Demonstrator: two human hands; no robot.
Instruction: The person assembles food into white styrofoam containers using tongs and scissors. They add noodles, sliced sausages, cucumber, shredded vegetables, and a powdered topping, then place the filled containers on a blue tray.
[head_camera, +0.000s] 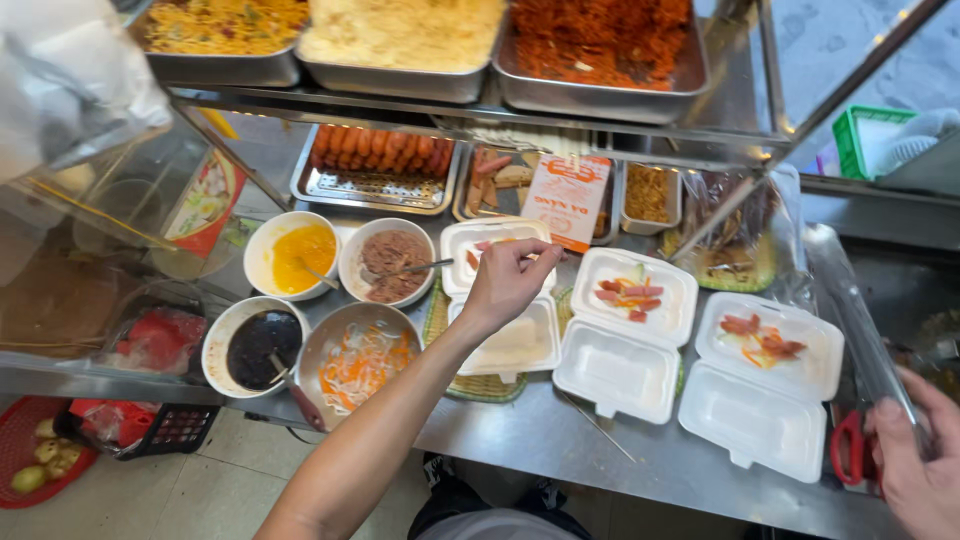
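White foam boxes; yellow sauce bowl; red scissors; green basket

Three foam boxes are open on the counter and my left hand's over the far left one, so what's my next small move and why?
Probably let the left hand drop its pinch of filling into the left foam box, since the fingers hover right above it and it looks sparser than the middle box and right box. The right hand holds tongs.

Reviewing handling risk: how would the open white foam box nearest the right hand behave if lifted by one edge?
The foam box probably weighs little and flexes; its hinged lid lies flat open and may flop. The few food slices inside could slide.
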